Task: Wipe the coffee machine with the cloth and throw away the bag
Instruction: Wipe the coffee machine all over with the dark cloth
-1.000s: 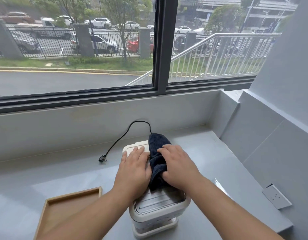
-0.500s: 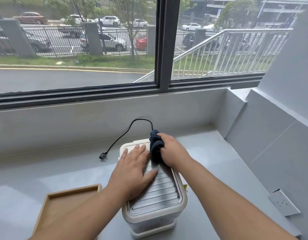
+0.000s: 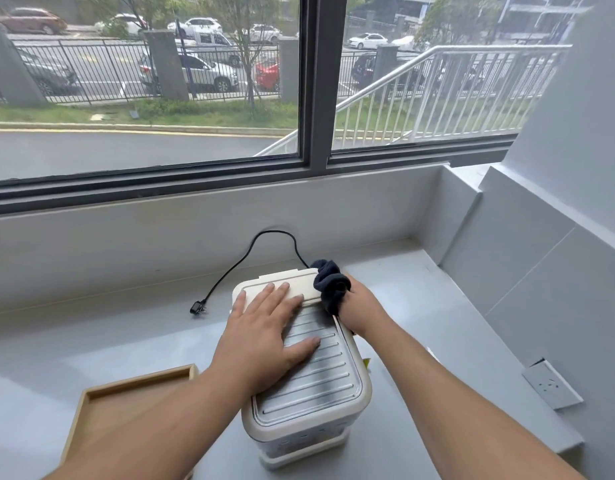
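Note:
The cream coffee machine (image 3: 320, 379) with a ribbed metal top stands on the grey counter in front of me. My left hand (image 3: 268, 330) lies flat on its top, fingers spread, holding nothing. My right hand (image 3: 363, 308) grips a bunched dark blue cloth (image 3: 330, 285) against the machine's far right corner and upper right side. A sliver of a pale bag (image 3: 366, 363) with a yellow-green edge shows behind the machine's right side, mostly hidden by my right forearm.
A shallow wooden tray (image 3: 126, 407) sits at the near left. The machine's black power cord (image 3: 237, 265) loops back to the wall, its plug lying unplugged on the counter (image 3: 437, 306). A wall socket (image 3: 550, 384) is at the right. A window runs along the back.
My right hand has swept the cloth from the middle of the machine's top to its far right corner and over the side. My left hand stays flat on top.

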A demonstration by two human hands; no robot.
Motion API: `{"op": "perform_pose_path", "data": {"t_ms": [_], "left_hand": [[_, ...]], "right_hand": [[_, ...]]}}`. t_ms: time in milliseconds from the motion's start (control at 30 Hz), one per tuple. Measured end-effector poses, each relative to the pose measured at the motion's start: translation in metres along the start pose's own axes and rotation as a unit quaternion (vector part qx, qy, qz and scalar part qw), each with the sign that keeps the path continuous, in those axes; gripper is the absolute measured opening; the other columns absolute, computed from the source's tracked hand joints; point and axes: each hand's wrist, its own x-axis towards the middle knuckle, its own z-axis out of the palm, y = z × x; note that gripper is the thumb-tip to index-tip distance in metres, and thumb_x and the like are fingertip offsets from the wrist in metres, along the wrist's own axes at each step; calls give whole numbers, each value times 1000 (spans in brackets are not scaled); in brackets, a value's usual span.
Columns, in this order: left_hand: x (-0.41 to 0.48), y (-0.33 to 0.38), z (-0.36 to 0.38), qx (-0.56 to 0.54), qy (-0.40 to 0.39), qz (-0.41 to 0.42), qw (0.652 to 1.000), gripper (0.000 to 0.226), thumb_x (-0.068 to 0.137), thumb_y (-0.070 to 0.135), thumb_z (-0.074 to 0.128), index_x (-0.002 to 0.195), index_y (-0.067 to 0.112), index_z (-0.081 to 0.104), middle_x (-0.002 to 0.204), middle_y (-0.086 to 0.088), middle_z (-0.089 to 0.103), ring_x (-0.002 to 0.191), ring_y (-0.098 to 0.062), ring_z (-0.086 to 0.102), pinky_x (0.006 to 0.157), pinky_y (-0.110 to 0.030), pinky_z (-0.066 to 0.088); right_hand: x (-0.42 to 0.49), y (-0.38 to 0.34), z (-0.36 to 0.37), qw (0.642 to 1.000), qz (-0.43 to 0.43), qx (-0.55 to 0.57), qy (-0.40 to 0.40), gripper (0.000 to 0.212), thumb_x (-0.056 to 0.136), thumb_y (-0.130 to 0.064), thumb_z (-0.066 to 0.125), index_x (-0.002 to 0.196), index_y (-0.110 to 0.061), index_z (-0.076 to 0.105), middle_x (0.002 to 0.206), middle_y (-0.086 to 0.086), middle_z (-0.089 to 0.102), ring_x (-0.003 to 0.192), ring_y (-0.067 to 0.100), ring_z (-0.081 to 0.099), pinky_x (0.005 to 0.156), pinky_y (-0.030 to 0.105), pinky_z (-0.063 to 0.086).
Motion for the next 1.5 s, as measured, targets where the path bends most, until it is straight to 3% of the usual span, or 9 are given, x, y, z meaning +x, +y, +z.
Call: {"op": "perform_pose_path", "data": {"t_ms": [67,133,700,867,933,1067,1167,1267,1500], "left_hand": [[0,0,0,-7,1,0,1000,93,80,94,26,160,47,29,175,19,13,161,-5,2,129,-43,-14],[0,0,0,-16,4,-4,1000,93,79,94,27,159,47,31,174,19,15,161,-5,3,129,-43,-14],[1,-1,0,-10,9,2,1000,96,78,95,24,160,46,31,174,16,19,162,-9,8,131,-48,-4],[0,0,0,-10,11,4,1000,94,79,95,26,159,46,32,174,15,20,162,-10,9,131,-49,-3],[0,0,0,-11,10,5,1000,94,79,94,27,159,45,32,174,14,21,162,-10,10,131,-50,-2],[-1,0,-3,-14,8,7,1000,93,80,93,28,159,44,33,174,13,21,162,-11,10,131,-50,-2],[-2,1,-4,-15,7,7,1000,94,80,93,28,159,43,33,174,12,22,162,-11,10,131,-50,-2],[-2,1,-4,-17,6,6,1000,94,80,92,28,159,42,34,174,11,23,162,-12,10,131,-51,-2],[-8,2,-7,-30,12,13,999,90,84,86,28,159,38,36,173,6,26,162,-17,14,131,-51,0]], "right_hand": [[-12,0,-1,1000,7,-4,9,28,95,-18,55,103,-39,72,107,-15,75,100,3,68,86,21,51],[-25,0,-3,999,10,-27,14,39,91,-20,55,92,-57,67,92,-28,72,88,-14,62,68,7,43],[-107,7,-10,999,-8,-47,24,51,82,-12,47,109,-51,68,99,-23,74,95,2,67,81,27,52],[-131,0,-9,998,4,-51,40,66,74,-19,42,108,-73,57,106,-39,68,101,-11,61,82,12,48],[-140,4,-8,998,21,-48,37,58,74,-24,42,107,-68,60,100,-37,69,94,-10,62,74,12,47],[-160,19,-3,995,67,-28,62,32,79,-31,42,99,-37,66,80,-11,71,70,8,63,67,33,53],[-174,20,3,993,75,-44,76,26,80,-33,41,97,-33,60,82,-5,70,74,21,64,73,42,56],[-187,18,14,988,64,-85,113,16,86,-34,48,102,-35,51,94,-10,67,85,16,64,75,41,55],[-211,21,51,957,36,-190,216,54,88,-26,71,129,-22,36,124,1,61,100,35,66,68,40,48]]}}
